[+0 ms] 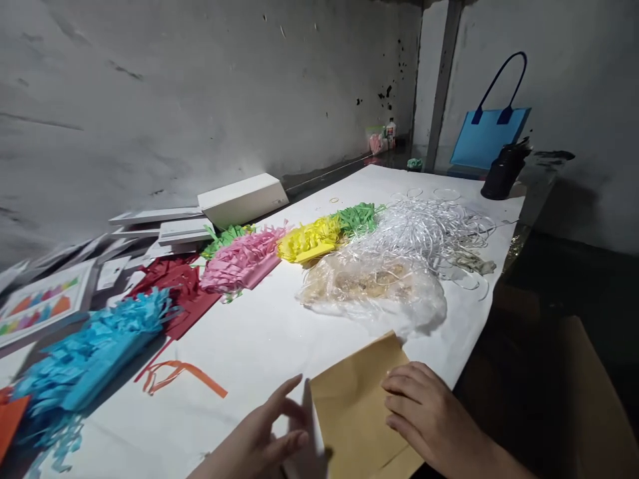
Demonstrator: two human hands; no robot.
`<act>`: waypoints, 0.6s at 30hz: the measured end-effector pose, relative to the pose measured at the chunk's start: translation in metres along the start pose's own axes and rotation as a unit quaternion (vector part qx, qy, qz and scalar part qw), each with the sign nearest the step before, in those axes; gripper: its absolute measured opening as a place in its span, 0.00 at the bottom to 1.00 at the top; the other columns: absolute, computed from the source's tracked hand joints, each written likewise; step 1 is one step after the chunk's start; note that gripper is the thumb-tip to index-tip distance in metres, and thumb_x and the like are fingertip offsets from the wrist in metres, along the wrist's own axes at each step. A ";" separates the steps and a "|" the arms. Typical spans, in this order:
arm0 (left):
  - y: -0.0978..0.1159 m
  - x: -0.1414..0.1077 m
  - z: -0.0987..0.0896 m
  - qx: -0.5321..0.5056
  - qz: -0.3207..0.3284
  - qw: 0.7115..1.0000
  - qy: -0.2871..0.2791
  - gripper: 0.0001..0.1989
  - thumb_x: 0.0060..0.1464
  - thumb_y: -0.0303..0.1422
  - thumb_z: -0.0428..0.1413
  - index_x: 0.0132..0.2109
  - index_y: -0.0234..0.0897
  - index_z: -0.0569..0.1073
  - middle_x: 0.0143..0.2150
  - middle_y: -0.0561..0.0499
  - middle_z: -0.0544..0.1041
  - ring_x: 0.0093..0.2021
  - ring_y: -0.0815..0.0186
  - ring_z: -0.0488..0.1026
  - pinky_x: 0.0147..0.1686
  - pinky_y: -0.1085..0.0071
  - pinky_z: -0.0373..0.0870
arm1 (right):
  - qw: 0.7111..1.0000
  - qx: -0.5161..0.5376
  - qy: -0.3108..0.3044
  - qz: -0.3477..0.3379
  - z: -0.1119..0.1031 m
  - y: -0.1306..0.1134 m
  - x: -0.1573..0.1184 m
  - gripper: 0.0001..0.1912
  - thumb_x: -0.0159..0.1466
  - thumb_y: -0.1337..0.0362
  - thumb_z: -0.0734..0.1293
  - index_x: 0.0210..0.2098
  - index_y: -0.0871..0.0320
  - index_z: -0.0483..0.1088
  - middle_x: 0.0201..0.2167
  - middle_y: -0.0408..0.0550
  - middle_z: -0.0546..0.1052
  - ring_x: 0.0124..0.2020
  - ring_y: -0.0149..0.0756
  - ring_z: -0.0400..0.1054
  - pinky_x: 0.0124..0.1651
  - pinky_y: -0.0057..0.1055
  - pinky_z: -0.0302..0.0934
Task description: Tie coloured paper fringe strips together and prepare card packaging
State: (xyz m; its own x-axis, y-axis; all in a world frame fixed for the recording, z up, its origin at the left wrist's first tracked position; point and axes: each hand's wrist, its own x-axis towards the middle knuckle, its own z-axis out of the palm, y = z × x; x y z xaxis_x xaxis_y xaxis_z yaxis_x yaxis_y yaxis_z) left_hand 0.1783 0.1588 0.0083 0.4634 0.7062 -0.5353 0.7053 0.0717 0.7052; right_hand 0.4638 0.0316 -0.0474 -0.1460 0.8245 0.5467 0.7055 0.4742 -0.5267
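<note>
A tan paper sheet or envelope (357, 406) lies on the white-covered table (249, 352) near its front edge. My right hand (429, 412) rests on its right side, fingers spread flat over the paper. At its left edge is my left hand (269, 432), fingers apart and holding nothing. Just beyond the paper sits a clear plastic bag (374, 293) with brownish contents. Behind that bag spreads a tangle of white string (424, 226). To the left of my left hand lies a curled orange paper strip (200, 379).
Fringed paper bundles run diagonally leftward: green (357, 218), yellow (309, 239), pink (244, 259), red (172, 286) and blue (110, 346). A white box (242, 199) and stacked cards stand by the wall. A black container (502, 173) and blue bag (486, 140) are at the back right.
</note>
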 end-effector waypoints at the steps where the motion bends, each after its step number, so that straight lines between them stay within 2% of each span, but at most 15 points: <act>1: 0.009 0.011 0.007 -0.047 0.017 0.999 -0.019 0.37 0.46 0.46 0.64 0.62 0.40 0.70 0.50 0.45 0.82 0.51 0.50 0.76 0.50 0.63 0.69 | 1.000 0.008 -0.010 0.002 -0.003 0.002 0.001 0.08 0.65 0.74 0.69 0.41 0.58 0.74 0.43 0.47 0.80 0.47 0.42 0.72 0.53 0.41 0.67; 3: 0.025 0.025 0.019 -0.175 0.013 0.983 -0.054 0.25 0.44 0.41 0.66 0.50 0.37 0.77 0.44 0.46 0.82 0.49 0.52 0.76 0.49 0.65 0.69 | 0.999 0.020 -0.033 0.013 -0.010 0.004 0.006 0.07 0.66 0.73 0.68 0.41 0.57 0.74 0.42 0.47 0.80 0.46 0.41 0.72 0.52 0.39 0.66; 4: 0.032 0.029 0.024 -0.233 -0.008 0.971 -0.059 0.19 0.43 0.39 0.67 0.42 0.36 0.78 0.39 0.48 0.82 0.44 0.55 0.77 0.45 0.66 0.70 | 0.998 0.024 -0.047 0.017 -0.013 0.004 0.011 0.07 0.66 0.73 0.68 0.42 0.56 0.74 0.42 0.47 0.80 0.45 0.40 0.72 0.51 0.38 0.66; 7: 0.044 0.034 0.032 -0.327 -0.085 0.940 -0.041 0.12 0.44 0.36 0.68 0.31 0.35 0.74 0.27 0.54 0.77 0.29 0.66 0.73 0.32 0.73 0.66 | 0.997 0.016 -0.079 0.007 -0.020 0.004 0.030 0.09 0.67 0.71 0.68 0.47 0.57 0.73 0.45 0.49 0.79 0.46 0.42 0.71 0.51 0.39 0.65; 10: 0.048 0.035 0.030 -0.375 -0.096 0.920 -0.055 0.12 0.45 0.35 0.69 0.29 0.36 0.73 0.26 0.54 0.76 0.27 0.68 0.72 0.30 0.74 0.65 | 0.993 -0.003 -0.116 -0.016 -0.015 0.006 0.050 0.16 0.66 0.64 0.73 0.52 0.57 0.71 0.53 0.52 0.77 0.54 0.47 0.68 0.60 0.46 0.59; 13: 0.048 0.035 0.028 -0.421 -0.091 0.900 -0.074 0.13 0.43 0.37 0.71 0.31 0.36 0.77 0.26 0.52 0.79 0.28 0.66 0.76 0.32 0.72 0.68 | 0.990 -0.016 -0.141 -0.018 0.001 0.014 0.057 0.26 0.64 0.56 0.75 0.57 0.57 0.67 0.58 0.53 0.74 0.60 0.48 0.65 0.66 0.50 0.51; 16: 0.051 0.034 0.030 -0.425 -0.080 0.893 -0.124 0.13 0.39 0.36 0.72 0.30 0.34 0.81 0.28 0.47 0.82 0.33 0.57 0.80 0.39 0.66 0.72 | 0.990 -0.029 -0.140 -0.016 0.015 0.021 0.055 0.28 0.65 0.55 0.74 0.59 0.58 0.65 0.61 0.56 0.72 0.63 0.50 0.61 0.68 0.53 0.47; 18: 0.055 0.033 0.032 -0.418 -0.099 0.893 -0.137 0.12 0.37 0.36 0.73 0.27 0.34 0.81 0.27 0.46 0.83 0.33 0.56 0.81 0.40 0.65 0.72 | 0.989 -0.025 -0.142 -0.013 0.017 0.022 0.055 0.27 0.66 0.54 0.73 0.60 0.58 0.65 0.61 0.56 0.71 0.64 0.49 0.61 0.69 0.53 0.45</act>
State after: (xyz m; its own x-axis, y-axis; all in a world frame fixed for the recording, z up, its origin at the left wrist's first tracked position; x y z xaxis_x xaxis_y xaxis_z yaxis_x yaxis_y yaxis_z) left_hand 0.2491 0.1635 0.0145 0.5696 0.4305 -0.7001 0.1949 0.7567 0.6240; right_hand 0.4598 0.0922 -0.0399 -0.3490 0.8689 0.3511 0.7309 0.4869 -0.4783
